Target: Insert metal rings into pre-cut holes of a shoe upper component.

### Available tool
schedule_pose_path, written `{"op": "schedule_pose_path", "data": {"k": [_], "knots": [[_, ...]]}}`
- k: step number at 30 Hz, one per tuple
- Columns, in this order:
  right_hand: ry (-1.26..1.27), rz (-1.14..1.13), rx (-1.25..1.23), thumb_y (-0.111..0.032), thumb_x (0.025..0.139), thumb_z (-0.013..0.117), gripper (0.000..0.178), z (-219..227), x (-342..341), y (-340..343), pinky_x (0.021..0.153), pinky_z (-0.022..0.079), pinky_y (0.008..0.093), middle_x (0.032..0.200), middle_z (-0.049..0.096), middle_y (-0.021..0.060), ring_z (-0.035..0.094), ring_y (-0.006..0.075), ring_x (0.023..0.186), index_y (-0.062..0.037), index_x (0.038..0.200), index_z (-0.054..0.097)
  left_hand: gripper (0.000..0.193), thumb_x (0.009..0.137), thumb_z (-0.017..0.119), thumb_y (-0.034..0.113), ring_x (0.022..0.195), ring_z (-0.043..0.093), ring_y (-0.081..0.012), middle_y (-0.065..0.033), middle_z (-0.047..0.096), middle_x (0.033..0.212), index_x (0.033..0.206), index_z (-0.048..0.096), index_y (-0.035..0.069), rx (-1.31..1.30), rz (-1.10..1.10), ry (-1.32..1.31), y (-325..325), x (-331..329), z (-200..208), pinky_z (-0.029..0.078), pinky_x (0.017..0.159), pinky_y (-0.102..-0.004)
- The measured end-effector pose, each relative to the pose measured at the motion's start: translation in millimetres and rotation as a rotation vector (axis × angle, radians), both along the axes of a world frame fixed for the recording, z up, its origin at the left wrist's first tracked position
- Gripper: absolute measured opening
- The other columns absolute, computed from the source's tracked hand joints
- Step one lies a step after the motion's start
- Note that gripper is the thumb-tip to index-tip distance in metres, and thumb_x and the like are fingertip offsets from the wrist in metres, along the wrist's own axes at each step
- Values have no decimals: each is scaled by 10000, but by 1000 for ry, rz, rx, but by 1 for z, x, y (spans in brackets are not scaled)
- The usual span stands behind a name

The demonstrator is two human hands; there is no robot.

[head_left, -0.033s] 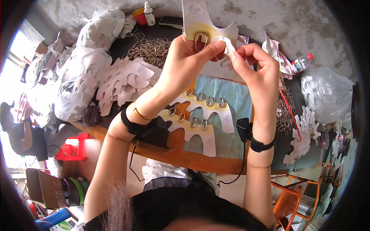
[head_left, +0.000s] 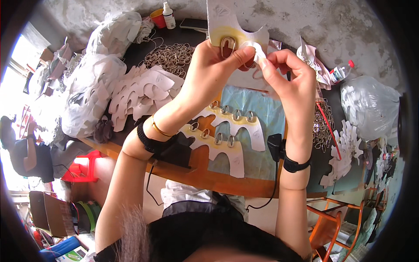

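Observation:
My left hand (head_left: 214,65) grips a pale cut-out leather-like piece (head_left: 223,22) with curved edges and a yellowish stained band. An oval metal ring (head_left: 228,46) sits on that piece beside my left fingers. Between both hands a white tab (head_left: 254,47) of the piece is bent over. My right hand (head_left: 290,72) pinches its end between thumb and forefinger; what lies under the fold is hidden. Below my hands, similar pale pieces (head_left: 230,153) rest on a blue sheet (head_left: 258,167), with several oval rings (head_left: 237,115) standing along their yellowed edges.
On the left are a stack of pale cut pieces (head_left: 139,89), a heap of metal rings (head_left: 171,59) and stuffed white bags (head_left: 94,81). A red stick (head_left: 329,131), more rings (head_left: 321,135) and a clear plastic bag (head_left: 370,107) lie right. A person (head_left: 32,150) sits far left.

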State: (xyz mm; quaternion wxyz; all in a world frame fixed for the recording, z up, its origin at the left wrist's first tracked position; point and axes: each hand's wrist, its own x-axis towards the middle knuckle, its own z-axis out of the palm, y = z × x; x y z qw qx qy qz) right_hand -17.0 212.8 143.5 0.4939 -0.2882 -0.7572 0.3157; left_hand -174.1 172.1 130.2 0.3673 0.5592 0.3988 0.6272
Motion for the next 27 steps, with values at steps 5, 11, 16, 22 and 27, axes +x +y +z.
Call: {"op": "schedule_pose_path", "data": {"k": [5,11,16,22,27], "knots": [[23,21,-48,-97,729,670,108,-1,-3,-1,612,336,213,669,572,-30,400,60,643,-4,724,616,182,884,568,127,751,600,-120,-77,629,810,911,602,-50,-38,-67,-207,0,1,-2,491,707,-253],[64,58,-139,-87,738,668,106,2,-3,-3,630,361,203,682,566,-28,419,51,662,5,731,615,169,869,590,121,738,605,-116,-68,637,820,916,606,-41,28,-8,-147,-5,4,1,488,692,-239],[125,87,-167,-71,738,667,99,-3,-3,2,609,389,191,678,570,-17,470,40,658,14,749,616,152,827,642,101,702,587,-77,-45,644,786,902,616,-28,113,56,-36,-6,7,4,474,644,-210],[161,152,-281,-82,771,662,113,-10,1,11,568,402,167,660,576,-3,503,30,629,18,754,609,125,777,674,83,642,543,-27,-7,633,730,855,626,0,36,118,50,-6,8,5,430,574,-172],[170,241,-280,-86,775,661,119,-12,1,14,568,417,178,700,582,0,520,36,645,14,812,608,115,765,673,76,639,530,-20,1,627,729,840,625,3,67,139,68,-5,6,5,414,555,-167]]}}
